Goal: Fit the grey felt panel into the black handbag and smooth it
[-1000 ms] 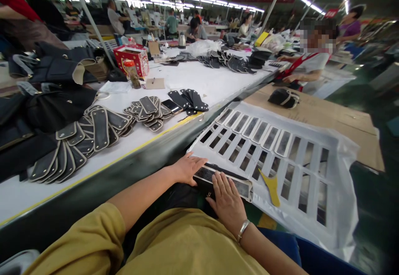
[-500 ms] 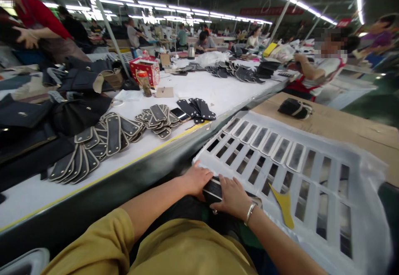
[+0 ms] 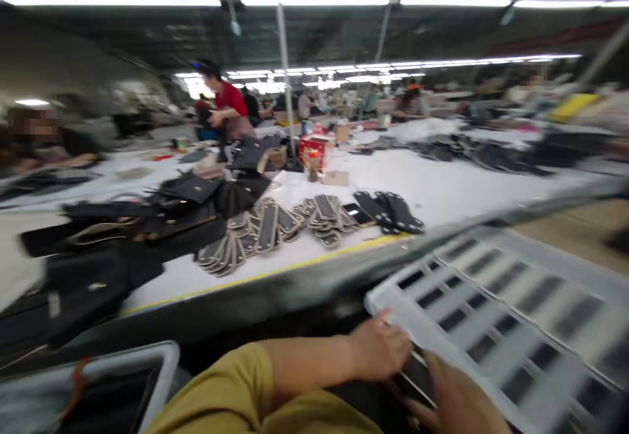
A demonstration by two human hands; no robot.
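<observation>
Low in front of me, beside the near edge of the slotted white plastic crate, both hands grip a dark leather-like piece with a pale edge. My left hand is closed round its far end, fingers bent. Blurred by motion, my right hand is closed on the nearer end. Most of the piece is hidden behind the hands, so I cannot tell whether it is one piece or a stack. Several dark strips with pale borders lie in a row on the crate, smeared by motion.
On the long white table lie fanned piles of pale-edged dark tabs, plain black tabs, a phone and black bag parts. A grey-white bin stands lower left. Other people work beyond.
The view has swung left, so the table, piles and crate appear further right and the bin shows more. Both hands still grip the dark piece. The yellow cut-out on the crate is out of view.
</observation>
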